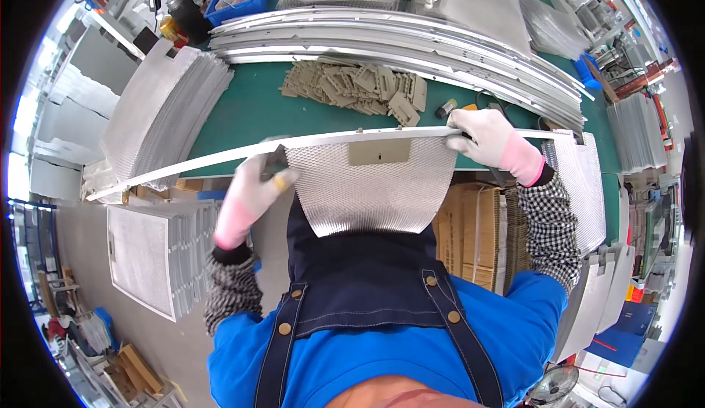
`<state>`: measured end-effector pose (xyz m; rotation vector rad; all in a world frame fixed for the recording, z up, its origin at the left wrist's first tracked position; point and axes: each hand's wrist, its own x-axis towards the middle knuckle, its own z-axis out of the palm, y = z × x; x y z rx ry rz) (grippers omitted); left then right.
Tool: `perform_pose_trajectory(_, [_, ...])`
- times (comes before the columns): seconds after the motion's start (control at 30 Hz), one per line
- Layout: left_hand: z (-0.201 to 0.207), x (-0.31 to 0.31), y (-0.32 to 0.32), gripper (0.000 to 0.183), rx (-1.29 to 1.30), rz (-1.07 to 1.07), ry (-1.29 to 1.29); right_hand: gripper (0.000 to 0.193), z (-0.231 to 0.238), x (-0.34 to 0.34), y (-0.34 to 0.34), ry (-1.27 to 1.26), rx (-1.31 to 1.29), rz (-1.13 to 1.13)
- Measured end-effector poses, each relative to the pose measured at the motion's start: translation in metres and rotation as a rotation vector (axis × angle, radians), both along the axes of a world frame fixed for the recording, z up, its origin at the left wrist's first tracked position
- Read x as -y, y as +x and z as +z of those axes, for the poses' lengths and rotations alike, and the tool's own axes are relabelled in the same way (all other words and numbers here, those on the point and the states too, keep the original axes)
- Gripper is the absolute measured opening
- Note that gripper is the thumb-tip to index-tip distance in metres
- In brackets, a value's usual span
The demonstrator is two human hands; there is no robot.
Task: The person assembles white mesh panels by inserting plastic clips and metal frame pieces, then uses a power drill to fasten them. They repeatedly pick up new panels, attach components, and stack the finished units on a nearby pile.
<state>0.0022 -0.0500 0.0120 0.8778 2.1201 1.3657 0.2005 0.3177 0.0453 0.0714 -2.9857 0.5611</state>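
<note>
A long, thin pale metal strip (330,139) runs across in front of me, bending over the near edge of the table. Below it hangs a silvery mesh panel (374,195), its top edge against the strip. A khaki plastic plate (380,152) with a small slot sits at the panel's top middle. My left hand (255,189), in a white glove with a pink cuff, is closed around the strip by the panel's upper left corner; its fingertips are partly hidden. My right hand (485,140), gloved alike, pinches the strip near the upper right corner.
Khaki plastic plates (352,86) lie heaped on the green table (250,118). Behind them are several long metal strips (389,37). Mesh panels (165,99) stand stacked at left, with framed panels (143,254) below. Another mesh panel (584,188) stands at right, near cardboard (470,224).
</note>
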Motion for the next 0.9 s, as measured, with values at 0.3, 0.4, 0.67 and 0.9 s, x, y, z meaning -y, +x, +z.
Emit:
perform_pose_trajectory(0.3, [0.043,-0.053,0.013,0.031,-0.857,-0.275,-0.242,0.026,0.032,0.007,-0.018,0.001,0.273,0.054])
perform_pose_trajectory(0.4, [0.046,-0.056,0.007,0.031,-0.796,-0.282,-0.284,0.025,0.044,0.009,-0.006,-0.141,0.287,0.122])
perform_pose_trajectory(0.67, [0.109,-0.060,-0.001,0.025,-0.672,-0.291,-0.216,0.023,0.082,0.010,-0.005,-0.379,0.332,-0.015])
perform_pose_trajectory(0.9, [0.116,-0.069,-0.012,0.027,-0.494,-0.353,-0.333,0.036,0.020,0.042,0.011,-0.925,-0.072,-0.319])
